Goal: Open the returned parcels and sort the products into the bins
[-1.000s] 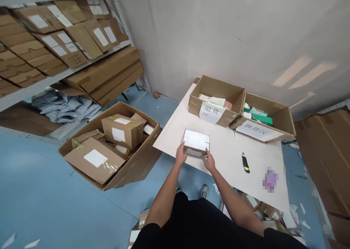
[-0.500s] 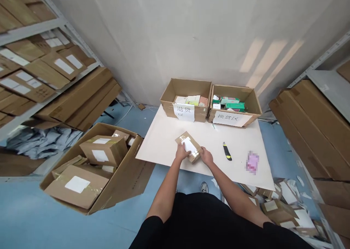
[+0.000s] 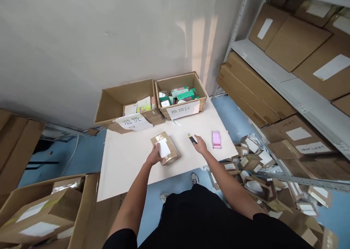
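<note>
A small taped cardboard box (image 3: 171, 145) with a white label lies near the front of the white table (image 3: 123, 168). My left hand (image 3: 155, 154) grips its left edge, thumb on top by the label. To the right, my right hand (image 3: 200, 144) has its fingers closed over the back of a black and yellow utility knife (image 3: 192, 138). The knife's front end points away from me; whether a blade is out is too small to tell. A blurred pink item (image 3: 216, 139) lies right of that hand.
Two open cartons with paper signs stand at the table's back: the left carton (image 3: 112, 125) holds flat packs, the right carton (image 3: 202, 103) green boxes. A large parcel-filled carton (image 3: 87, 205) is at lower left. Shelving (image 3: 273, 64) and heaped empty boxes (image 3: 262, 190) are on the right.
My right hand has left the box and moved right onto the utility knife. My left hand still grips the box. The view has swung to the right.
</note>
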### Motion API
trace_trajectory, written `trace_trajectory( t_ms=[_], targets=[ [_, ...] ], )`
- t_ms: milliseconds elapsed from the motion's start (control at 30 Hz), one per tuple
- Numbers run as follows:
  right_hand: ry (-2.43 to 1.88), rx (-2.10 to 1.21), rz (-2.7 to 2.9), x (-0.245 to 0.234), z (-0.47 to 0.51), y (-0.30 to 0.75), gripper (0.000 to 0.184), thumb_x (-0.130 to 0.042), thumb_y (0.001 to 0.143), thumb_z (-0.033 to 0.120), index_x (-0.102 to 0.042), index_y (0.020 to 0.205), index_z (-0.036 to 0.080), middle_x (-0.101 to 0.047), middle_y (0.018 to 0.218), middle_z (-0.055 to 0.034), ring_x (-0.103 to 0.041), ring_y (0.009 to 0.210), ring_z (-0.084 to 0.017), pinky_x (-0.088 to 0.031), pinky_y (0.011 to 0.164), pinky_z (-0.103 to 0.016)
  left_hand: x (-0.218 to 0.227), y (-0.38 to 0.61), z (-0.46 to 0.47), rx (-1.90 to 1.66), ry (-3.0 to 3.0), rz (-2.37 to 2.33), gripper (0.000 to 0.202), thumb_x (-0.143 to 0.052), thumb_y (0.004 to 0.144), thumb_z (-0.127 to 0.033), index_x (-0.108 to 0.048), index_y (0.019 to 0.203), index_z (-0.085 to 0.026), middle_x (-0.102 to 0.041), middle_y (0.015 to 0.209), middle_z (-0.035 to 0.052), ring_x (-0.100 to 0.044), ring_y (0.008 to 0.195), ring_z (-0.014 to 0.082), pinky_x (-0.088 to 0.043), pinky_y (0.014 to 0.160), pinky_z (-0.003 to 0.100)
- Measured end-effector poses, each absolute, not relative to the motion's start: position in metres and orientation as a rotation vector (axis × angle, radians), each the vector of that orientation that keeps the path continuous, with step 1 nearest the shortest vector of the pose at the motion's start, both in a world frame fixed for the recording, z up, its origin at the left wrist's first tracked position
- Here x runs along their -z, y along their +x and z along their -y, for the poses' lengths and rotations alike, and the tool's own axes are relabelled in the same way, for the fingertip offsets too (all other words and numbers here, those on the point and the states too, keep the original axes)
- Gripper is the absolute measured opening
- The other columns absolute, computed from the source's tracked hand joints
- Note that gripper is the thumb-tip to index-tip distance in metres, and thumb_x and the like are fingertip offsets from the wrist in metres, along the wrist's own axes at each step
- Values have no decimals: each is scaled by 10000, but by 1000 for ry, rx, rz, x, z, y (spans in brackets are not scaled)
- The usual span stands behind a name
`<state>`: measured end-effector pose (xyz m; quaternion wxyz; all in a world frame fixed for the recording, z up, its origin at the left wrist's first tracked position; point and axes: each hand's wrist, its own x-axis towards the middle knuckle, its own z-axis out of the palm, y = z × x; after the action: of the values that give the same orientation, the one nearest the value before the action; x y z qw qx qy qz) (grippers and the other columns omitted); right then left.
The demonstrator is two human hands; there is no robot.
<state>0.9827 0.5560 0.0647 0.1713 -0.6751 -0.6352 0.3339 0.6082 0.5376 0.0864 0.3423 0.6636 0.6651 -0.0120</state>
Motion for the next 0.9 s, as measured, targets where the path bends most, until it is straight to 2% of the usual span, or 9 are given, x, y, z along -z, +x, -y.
trace_trajectory(
  t_ms=[100,200,333,467,567,633,733,800,900],
  targets=[
    [-2061,-1051,1782,-43,-561,996,659,-595,937,219,-470,1584,195,-550,1508,-138,-562,1342,-264,-441,1132,-357,-87,610,-539,105,1687,-1767,1338,-922,627,-342,-107,1678,-202,-141,1767,184,-35,1637,342,-341,1256,477],
    [-2101,-1124,1834,-18,-562,991,701,-609,910,211,-452,1593,191,-536,1511,-154,-547,1339,-286,-437,1122,-377,-88,615,-538,174,1632,-1820,1365,-934,633,-304,-73,1685,-181,-79,1766,220,-87,1635,357,-395,1213,480],
    [-2156,-1125,1913,10,-560,975,732,-628,883,230,-437,1588,183,-484,1523,-207,-496,1373,-349,-434,1100,-464,-89,624,-536,202,1557,-1882,1394,-962,610,-294,-85,1692,-250,-33,1772,204,-220,1607,384,-442,1165,457],
    [-2303,-966,1958,24,-564,961,659,-676,847,218,-526,1488,200,-577,1338,-227,-572,1274,-359,-440,1045,-510,-89,632,-536,247,1504,-1914,1425,-968,593,-283,-64,1694,-319,-3,1774,198,-366,1548,398,-466,1131,490],
    [-2395,-1012,1875,21,-571,950,751,-719,786,186,-487,1500,170,-609,1270,-250,-644,1166,-359,-488,969,-500,-89,636,-535,236,1459,-1925,1435,-961,576,-255,-66,1692,-355,21,1777,177,-402,1527,401,-459,1133,500],
    [-2383,-1210,1691,13,-575,944,839,-751,738,177,-446,1520,155,-661,1167,-222,-693,1058,-345,-523,917,-484,-87,637,-534,194,1441,-1924,1433,-959,563,-238,-85,1693,-350,14,1778,172,-392,1534,405,-455,1135,497],
    [-2234,-1516,1259,-3,-582,934,834,-732,753,248,-408,1516,151,-690,910,-93,-727,815,-285,-578,775,-435,-84,639,-533,123,1418,-1922,1436,-965,530,-221,-129,1690,-354,-9,1780,159,-392,1533,410,-458,1131,498],
    [-2155,-1570,1111,-16,-586,926,779,-656,813,316,-369,1521,166,-656,802,-19,-701,679,-232,-587,669,-380,-81,640,-533,71,1406,-1923,1433,-973,501,-219,-174,1680,-369,-33,1780,148,-372,1543,415,-455,1133,493],
    [-1986,-1566,1103,-40,-589,909,735,-573,853,362,-331,1534,228,-616,741,46,-635,570,-178,-571,587,-320,-80,639,-534,30,1418,-1898,1415,-967,502,-220,-191,1675,-370,-38,1778,153,-327,1565,412,-440,1146,502]
  ],
)
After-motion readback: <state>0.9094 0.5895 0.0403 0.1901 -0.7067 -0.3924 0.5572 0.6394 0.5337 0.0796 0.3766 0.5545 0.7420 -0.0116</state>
